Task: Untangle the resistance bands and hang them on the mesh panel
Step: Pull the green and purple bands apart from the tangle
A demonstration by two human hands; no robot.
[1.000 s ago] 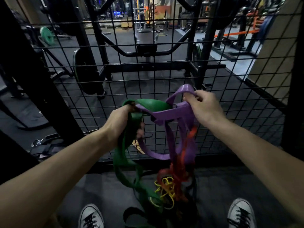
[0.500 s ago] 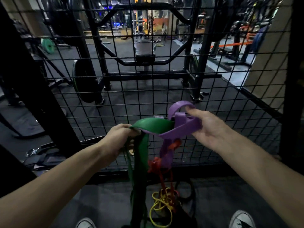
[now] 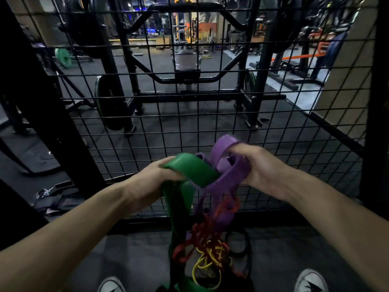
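Observation:
A wide green band (image 3: 190, 171) is gripped at its top loop by my left hand (image 3: 147, 182), and its length hangs straight down. My right hand (image 3: 260, 167) holds a purple band (image 3: 226, 174) that crosses through the green loop. Below them a red band (image 3: 202, 234) and a thin yellow band (image 3: 208, 258) dangle in a knot with the purple one, and a black band (image 3: 242, 243) hangs behind. The black mesh panel (image 3: 189, 114) stands just beyond both hands, with nothing hung on it in view.
Beyond the mesh are a black rack frame (image 3: 250, 95), a bench (image 3: 187, 66) and weight plates (image 3: 63, 57). A thick black post (image 3: 48, 114) rises on the left. Straps with a carabiner (image 3: 46, 191) lie on the floor at left. My shoes (image 3: 310, 280) show at the bottom.
My hands have drawn closer together and dropped lower in view. The purple band now lies bunched against the green loop, and the red tangle hangs lower.

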